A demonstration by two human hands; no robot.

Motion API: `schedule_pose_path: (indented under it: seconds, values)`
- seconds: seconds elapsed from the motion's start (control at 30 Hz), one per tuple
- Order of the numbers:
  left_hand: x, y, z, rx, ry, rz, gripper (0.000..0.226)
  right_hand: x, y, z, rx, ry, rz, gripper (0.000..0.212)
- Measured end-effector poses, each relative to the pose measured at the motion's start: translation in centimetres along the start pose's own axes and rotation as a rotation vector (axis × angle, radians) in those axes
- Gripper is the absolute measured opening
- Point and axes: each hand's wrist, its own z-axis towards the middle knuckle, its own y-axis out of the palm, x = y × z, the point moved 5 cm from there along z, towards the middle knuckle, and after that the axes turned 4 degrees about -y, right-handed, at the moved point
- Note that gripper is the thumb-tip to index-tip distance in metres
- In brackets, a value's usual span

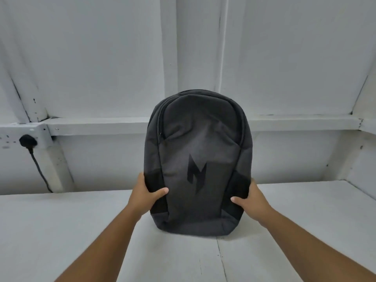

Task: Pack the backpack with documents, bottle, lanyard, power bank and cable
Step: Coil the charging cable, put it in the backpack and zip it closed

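In the middle of the frame we see the dark grey backpack (198, 159) standing upright on the white table (61, 231), its front with the black logo turned toward us. Our left hand (147, 193) grips its lower left side and our right hand (249, 197) grips its lower right side — on each the thumb presses on the front fabric, while the other fingers go behind the bag and are hidden. The zips look closed. We see no documents, bottle, lanyard, power bank or cable here, so we judge that the step is only to place the bag. The next move probably needs one hand free to open the main zip while the other steadies the soft bag — it may fall over. At the left of the frame a black plug (27, 141) sits in a wall socket.
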Motion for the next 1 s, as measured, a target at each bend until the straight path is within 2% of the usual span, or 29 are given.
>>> schedule_pose_path:
  seconds: [0.3,0.47,0.6,1.0]
  values:
    - [-0.1,0.3,0.6,0.075,-0.045,0.078,0.093,0.0,0.6,2.6,0.033,0.081,-0.101,0.07]
    - [-0.4,1.3,1.2,0.091,-0.148,0.195,0.078,0.2,0.8,3.2,0.152,0.101,-0.167,0.058]
    - [0.5,1.8,2.0,0.051,-0.198,0.287,0.075,-0.1,1.7,3.5,0.143,0.143,-0.163,0.048]
    - [1.1,1.0,0.2,0.037,-0.181,0.271,0.072,-0.7,1.6,1.5,0.165,0.178,-0.057,0.064]
